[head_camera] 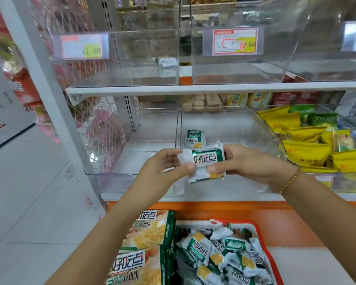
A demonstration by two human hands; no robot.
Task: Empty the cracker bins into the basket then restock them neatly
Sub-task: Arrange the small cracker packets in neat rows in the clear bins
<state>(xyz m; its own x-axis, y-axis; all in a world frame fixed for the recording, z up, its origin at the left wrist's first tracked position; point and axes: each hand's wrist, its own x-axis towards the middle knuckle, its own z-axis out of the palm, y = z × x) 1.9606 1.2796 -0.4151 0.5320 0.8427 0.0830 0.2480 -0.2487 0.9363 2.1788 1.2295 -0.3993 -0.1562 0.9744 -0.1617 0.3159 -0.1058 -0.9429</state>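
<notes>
Squaring a small stack of green-and-white foil cracker packets between them, the left hand and right hand sit close together, each pinching one end, above the near edge of the clear plastic bin. One matching packet lies flat at the far side, so restocking seems barely begun. The red plastic basket, nearest, holds most packets.

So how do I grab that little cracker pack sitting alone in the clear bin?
Pinch the lone pack across its two side edges, thumb on one side, fingers on the other, coming down from above into the open-topped clear bin. It sits alone on the bin floor, so its edges look free.
</notes>
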